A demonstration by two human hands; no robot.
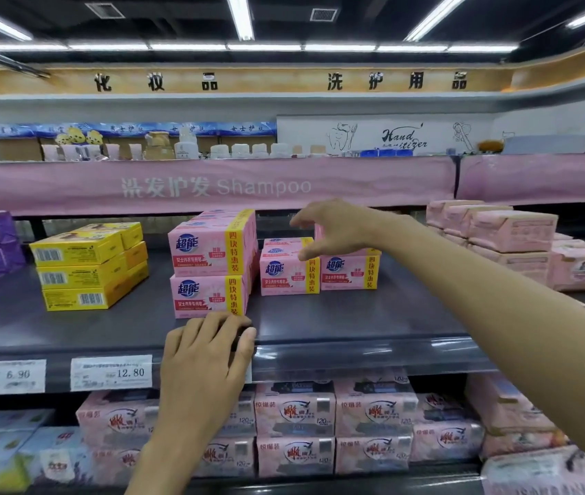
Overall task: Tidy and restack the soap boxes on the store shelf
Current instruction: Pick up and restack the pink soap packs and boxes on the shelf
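Pink soap boxes [289,276] far-centre on the shelf [355,316], long axes left-right. Right hand [333,226] nearer: fingers spread, at the right stack [350,273], contact unclear. Left hand [205,348] flat on near edge.

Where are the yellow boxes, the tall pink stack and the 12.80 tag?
yellow boxes [80,276]: head view, middle box's front
tall pink stack [205,251]: head view, top box's front
12.80 tag [111,372]: head view, its middle
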